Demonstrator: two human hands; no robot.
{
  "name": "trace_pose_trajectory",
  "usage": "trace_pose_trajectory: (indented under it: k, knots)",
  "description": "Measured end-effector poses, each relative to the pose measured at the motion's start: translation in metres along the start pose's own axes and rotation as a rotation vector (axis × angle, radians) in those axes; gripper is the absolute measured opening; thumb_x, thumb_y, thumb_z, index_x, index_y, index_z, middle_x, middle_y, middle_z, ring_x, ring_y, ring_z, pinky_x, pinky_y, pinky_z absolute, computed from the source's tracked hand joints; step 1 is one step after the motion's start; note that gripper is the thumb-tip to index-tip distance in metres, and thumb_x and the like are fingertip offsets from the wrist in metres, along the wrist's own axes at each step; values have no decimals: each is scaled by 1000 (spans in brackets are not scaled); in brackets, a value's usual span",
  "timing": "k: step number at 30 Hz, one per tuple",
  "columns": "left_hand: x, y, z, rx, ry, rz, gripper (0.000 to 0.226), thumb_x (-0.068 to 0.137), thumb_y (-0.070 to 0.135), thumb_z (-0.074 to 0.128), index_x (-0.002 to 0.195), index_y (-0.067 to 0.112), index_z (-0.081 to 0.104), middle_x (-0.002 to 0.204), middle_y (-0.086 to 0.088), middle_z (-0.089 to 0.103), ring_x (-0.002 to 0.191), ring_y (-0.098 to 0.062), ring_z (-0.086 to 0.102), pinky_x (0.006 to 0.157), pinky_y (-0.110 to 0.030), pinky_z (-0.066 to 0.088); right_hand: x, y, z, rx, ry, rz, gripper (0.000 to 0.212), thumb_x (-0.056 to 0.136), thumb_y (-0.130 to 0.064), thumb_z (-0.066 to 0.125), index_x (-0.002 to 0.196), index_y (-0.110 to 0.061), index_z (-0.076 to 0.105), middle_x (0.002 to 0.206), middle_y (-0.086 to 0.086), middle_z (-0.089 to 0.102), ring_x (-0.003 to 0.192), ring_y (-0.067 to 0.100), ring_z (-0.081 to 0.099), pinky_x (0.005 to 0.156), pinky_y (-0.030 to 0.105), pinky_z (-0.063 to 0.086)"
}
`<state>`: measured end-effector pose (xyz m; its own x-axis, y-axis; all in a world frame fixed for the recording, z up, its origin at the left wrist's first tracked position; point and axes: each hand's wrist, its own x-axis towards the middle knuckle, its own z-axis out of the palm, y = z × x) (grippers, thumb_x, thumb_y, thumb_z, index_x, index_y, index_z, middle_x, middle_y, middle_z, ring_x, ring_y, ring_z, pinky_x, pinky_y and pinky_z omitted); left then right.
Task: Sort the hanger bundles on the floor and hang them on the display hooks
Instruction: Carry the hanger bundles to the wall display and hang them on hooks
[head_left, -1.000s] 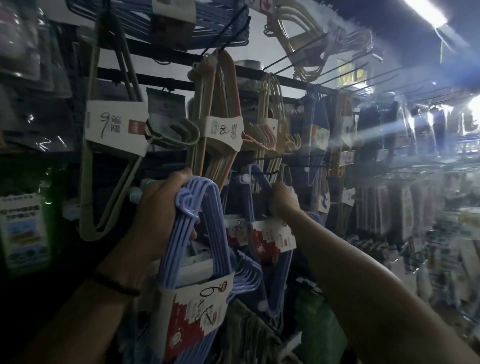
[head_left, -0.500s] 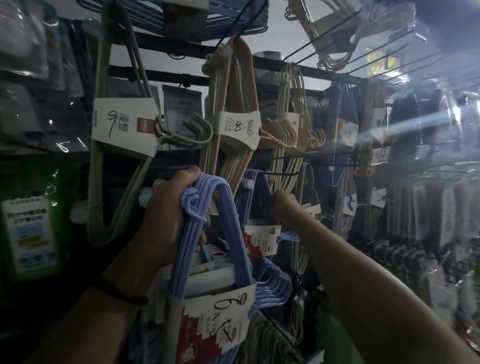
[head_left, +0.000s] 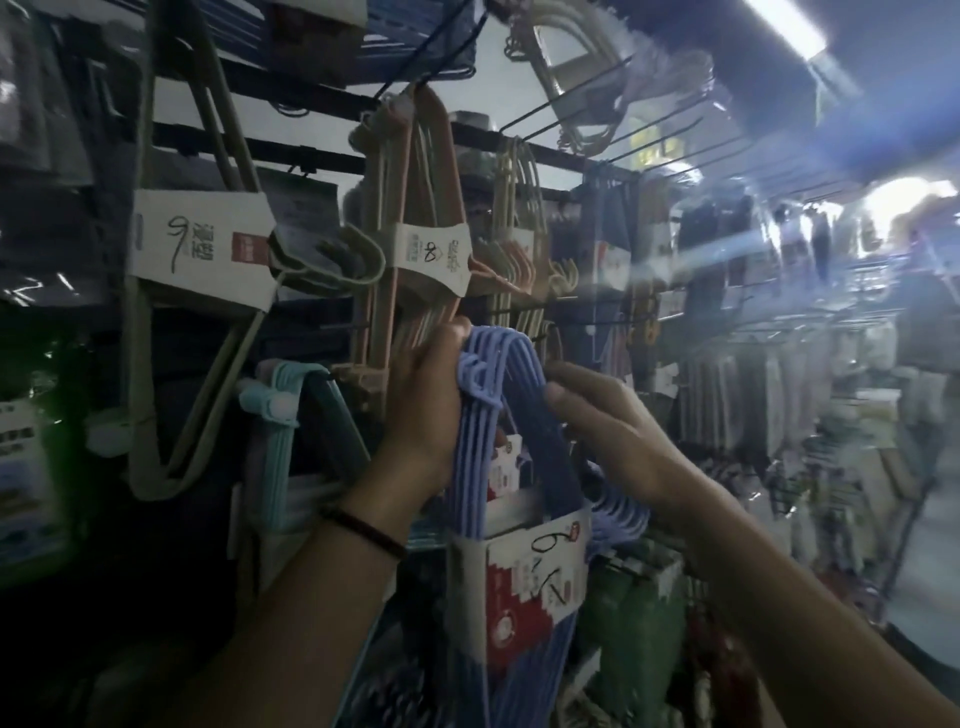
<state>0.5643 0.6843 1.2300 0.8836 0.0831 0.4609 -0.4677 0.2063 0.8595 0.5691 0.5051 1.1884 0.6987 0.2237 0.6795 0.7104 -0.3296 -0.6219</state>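
Observation:
A bundle of purple-blue hangers (head_left: 493, 415) with a red and white paper sleeve (head_left: 535, 587) hangs in front of me at the centre. My left hand (head_left: 421, 415) grips its upper corner from the left. My right hand (head_left: 602, 415) touches the same corner from the right, fingers bent toward it. Just above the bundle's top, a thin black display hook (head_left: 524, 314) sticks out of the rack. Behind the held bundle hang more blue hangers with a red label (head_left: 506, 465).
Beige hanger bundles (head_left: 202, 244) marked 9 and peach ones (head_left: 431, 254) marked 8 hang above. A light-blue bundle (head_left: 291, 410) hangs lower left. Bare black hooks (head_left: 649, 130) jut out at the upper right. Packaged goods (head_left: 753, 395) fill the right-hand racks.
My left hand carried the purple-blue bundle to the right and up, near the hook. My right hand let go of the hung blue bundle and came back to the held bundle's top.

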Motion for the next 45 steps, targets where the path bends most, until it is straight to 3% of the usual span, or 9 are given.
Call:
trace_pose_trajectory:
  k: [3,5,11,17,23,28,37,41,45]
  knots:
    - [5,-5,10,-66,-24,-89,41,108,38,48,80,12,62,55,-2,54,47,-19,53,46,-28,49,-4,4,8,-203,19,-18,16,94,-24,65,110,-27,66,95,-1,74,86,14,74,79,51,61]
    - [8,-8,16,-100,-59,-152,43,105,41,50,74,12,59,52,-4,49,39,-15,46,39,-23,40,-3,11,15,-284,99,-29,11,100,-27,63,111,-25,63,89,-1,74,75,10,73,69,43,63]
    - [32,-6,22,184,-147,-133,40,96,59,63,101,21,72,99,-13,76,94,-36,75,92,-55,61,20,47,10,-122,268,93,12,105,-28,60,100,-28,70,84,5,77,72,22,77,65,53,65]
    - [42,-26,-9,971,-212,122,11,103,37,57,107,30,65,101,6,70,91,-17,68,83,-40,59,50,86,-15,-350,414,233,13,99,-22,61,96,-30,70,75,-3,75,64,17,74,60,48,65]
    - [38,-55,-23,1237,-283,128,26,98,40,64,118,24,68,119,1,61,102,-19,63,92,-38,57,86,110,-13,-432,360,243,12,98,-24,61,94,-33,67,77,-4,74,68,18,73,64,49,64]
    - [34,-71,-34,1298,-290,139,28,97,41,65,113,18,68,109,3,65,92,-17,67,85,-39,61,113,119,3,-363,264,271,12,98,-19,65,102,-27,72,88,1,74,80,23,72,68,42,61]
    - [26,-95,-49,1339,-240,110,22,88,53,68,93,33,61,100,9,61,86,-13,63,78,-34,57,140,135,63,-361,245,407,10,101,-10,59,106,-15,65,95,6,65,91,27,66,75,41,55]
    - [19,-98,-52,1321,-222,189,20,93,50,62,97,31,64,104,9,58,92,-15,61,85,-40,59,139,139,62,-423,226,435,4,101,-18,63,97,-17,61,96,8,68,73,17,59,60,30,46]
    - [-2,-96,-47,1258,-191,298,18,96,47,61,92,29,63,99,9,56,90,-15,60,80,-34,55,102,125,52,-367,318,375,25,97,-21,67,120,-13,63,106,6,68,83,18,65,69,30,55]
